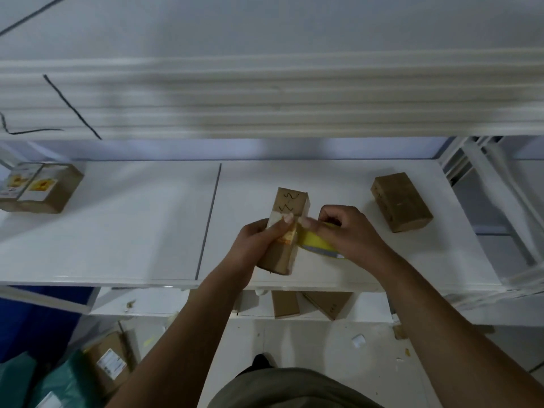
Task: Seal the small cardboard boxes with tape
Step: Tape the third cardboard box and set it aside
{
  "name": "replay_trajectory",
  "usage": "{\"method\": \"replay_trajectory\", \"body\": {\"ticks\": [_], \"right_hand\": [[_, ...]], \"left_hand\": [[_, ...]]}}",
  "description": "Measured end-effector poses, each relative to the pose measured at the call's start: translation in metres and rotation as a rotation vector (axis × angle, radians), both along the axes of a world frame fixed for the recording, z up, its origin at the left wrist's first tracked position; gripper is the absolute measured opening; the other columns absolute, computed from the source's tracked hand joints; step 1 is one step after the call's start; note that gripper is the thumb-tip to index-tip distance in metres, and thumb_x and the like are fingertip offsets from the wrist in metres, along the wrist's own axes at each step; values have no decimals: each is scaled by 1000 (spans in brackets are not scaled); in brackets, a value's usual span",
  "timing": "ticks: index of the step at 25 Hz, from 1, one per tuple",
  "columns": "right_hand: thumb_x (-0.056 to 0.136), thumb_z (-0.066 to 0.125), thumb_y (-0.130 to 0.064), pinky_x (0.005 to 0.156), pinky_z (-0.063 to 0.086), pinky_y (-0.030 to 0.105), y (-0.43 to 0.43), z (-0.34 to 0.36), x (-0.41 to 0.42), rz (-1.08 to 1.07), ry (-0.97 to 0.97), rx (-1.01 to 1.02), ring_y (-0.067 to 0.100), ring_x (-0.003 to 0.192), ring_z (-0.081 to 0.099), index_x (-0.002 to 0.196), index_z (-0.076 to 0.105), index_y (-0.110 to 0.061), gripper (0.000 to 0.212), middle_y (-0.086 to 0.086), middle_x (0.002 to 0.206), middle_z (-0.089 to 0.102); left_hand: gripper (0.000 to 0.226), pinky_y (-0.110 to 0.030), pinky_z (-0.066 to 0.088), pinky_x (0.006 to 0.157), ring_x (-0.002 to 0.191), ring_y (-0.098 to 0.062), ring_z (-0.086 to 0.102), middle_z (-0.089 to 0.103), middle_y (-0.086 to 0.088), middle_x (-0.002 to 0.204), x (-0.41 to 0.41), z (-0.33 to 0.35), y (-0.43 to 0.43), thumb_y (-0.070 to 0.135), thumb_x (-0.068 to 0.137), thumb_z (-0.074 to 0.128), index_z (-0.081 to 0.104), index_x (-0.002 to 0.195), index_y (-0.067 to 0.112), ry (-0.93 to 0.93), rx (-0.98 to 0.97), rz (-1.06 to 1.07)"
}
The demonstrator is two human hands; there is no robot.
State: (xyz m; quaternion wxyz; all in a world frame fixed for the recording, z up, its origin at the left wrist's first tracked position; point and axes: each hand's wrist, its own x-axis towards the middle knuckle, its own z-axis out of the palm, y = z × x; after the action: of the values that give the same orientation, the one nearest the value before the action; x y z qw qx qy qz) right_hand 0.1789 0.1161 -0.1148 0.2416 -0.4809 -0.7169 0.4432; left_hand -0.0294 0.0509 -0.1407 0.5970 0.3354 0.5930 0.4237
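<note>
A small oblong cardboard box (290, 206) with black scribbles on its far end lies on the white shelf (117, 231), near its front edge. My left hand (259, 245) grips the box from the left, its thumb pressing on the top face. My right hand (344, 234) holds a yellow roll of tape (316, 244) right beside the box, fingers pinching the tape at the box's right edge. Another brown box (401, 201) stands on the shelf to the right. Two labelled boxes (38, 187) sit at the far left.
A white shelf board (265, 98) overhangs the work surface at the back. Below the shelf's front edge lie more cardboard boxes (306, 304) on a lower level. On the floor at the left are a labelled box (109, 360) and green bags (44, 384).
</note>
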Motion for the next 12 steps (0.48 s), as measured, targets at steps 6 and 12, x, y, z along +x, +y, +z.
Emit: {"method": "replay_trajectory", "body": {"ticks": [6,12], "right_hand": [[75,73,-72,55,28,30,5,13,3,107,27,10,10,53,34,52,40,-22,64,-7,54,27],[70,82,-70,56,31,28,14,3,-28,-4,-137,-3,6,46,35,51,41,-21,67,-11,46,31]], "left_hand": [[73,-57,52,106,136,-42,60,61,-21,148,-23,-14,-24,67,95,59,56,151,22,-462,36,52],[72,-55,53,104,141,-44,55,55,-23,155,-36,-13,-34,69,101,43,54,155,21,-631,6,121]]}}
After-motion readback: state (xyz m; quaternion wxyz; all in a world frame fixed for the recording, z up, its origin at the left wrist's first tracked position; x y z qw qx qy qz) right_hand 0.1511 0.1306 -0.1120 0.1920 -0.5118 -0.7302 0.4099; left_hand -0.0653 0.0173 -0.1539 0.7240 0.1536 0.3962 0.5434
